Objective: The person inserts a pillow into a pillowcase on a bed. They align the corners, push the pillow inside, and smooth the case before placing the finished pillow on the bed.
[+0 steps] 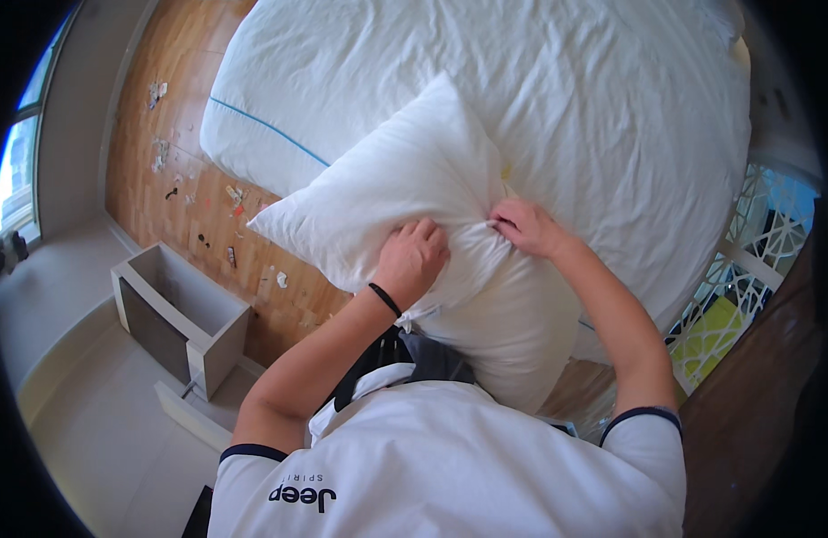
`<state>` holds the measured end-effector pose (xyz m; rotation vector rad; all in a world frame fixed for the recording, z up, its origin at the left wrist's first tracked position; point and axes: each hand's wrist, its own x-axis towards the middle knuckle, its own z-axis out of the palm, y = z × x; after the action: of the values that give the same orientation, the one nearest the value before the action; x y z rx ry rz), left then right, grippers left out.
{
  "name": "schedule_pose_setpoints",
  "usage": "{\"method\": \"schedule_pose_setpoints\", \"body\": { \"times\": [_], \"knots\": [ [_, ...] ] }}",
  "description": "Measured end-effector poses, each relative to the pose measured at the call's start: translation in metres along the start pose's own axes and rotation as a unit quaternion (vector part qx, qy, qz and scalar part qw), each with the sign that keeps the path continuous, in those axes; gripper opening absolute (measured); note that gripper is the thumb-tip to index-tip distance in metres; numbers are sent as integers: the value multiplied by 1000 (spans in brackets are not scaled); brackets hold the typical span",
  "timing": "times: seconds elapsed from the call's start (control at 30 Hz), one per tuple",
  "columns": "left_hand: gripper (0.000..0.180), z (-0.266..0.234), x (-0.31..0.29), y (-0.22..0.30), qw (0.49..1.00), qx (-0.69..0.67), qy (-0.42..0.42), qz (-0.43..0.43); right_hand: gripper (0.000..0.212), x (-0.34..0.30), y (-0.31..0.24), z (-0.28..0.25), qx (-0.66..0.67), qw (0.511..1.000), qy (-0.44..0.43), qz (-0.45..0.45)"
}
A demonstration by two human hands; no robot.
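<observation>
- Resting the left hand (414, 255) on the near part of the pillow (396, 179), fingers bent and slightly spread; being unable to tell whether clasping cloth or only pressing.
- Pinching a gathered fold of white fabric (522, 309) in the right hand (528, 226), leaving hardly any gap between thumb and fingers.
- Seeing the pillow at centre, overlapping the near edge of the mattress (602, 108) in view, one corner pointing far, another left.
- For good handling, best steadying the filling with a flat left palm while drawing the fold evenly with the right.
- Better gripping close to the edge and smoothing bunched cloth in short pulls; possibly risking a twist or a strained seam by tugging hard on one spot.
- Counting two hands, one pillow, one mattress, one black wristband (384, 299) on the left wrist.
- Counting one box (224, 345) without a lid, at near left, and one lattice panel (755, 266) at right; finding the floor scraps (281, 280) too small and scattered for counting.
</observation>
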<state>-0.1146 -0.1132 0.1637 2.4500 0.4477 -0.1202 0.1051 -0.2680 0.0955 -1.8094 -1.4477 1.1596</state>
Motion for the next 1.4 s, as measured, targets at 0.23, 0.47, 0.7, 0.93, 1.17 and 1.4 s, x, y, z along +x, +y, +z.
{"method": "schedule_pose_setpoints", "body": {
  "times": [0.23,0.47,0.7,0.93,1.17,1.4],
  "knots": [
    [13,16,-10,-2,997,-54,-38,47,23,11,-42,-7,-67,988,131,-46],
    [5,4,-20,14,939,-329,-93,36,29,7,-72,-2,-78,987,31,-134],
    [22,-8,-22,-14,989,-123,50,59,37,-10,-62,5,-104,986,-97,-92],
    [23,-18,-50,-30,997,-27,-49,62,33,-3,-93,14,-110,975,27,-189],
    [12,0,-72,-18,975,-164,-110,98,20,-20,-77,30,-31,991,-107,-74],
    [12,-9,-63,-37,974,-202,-101,18,22,6,-68,8,-39,992,0,-121]
  ]
}}
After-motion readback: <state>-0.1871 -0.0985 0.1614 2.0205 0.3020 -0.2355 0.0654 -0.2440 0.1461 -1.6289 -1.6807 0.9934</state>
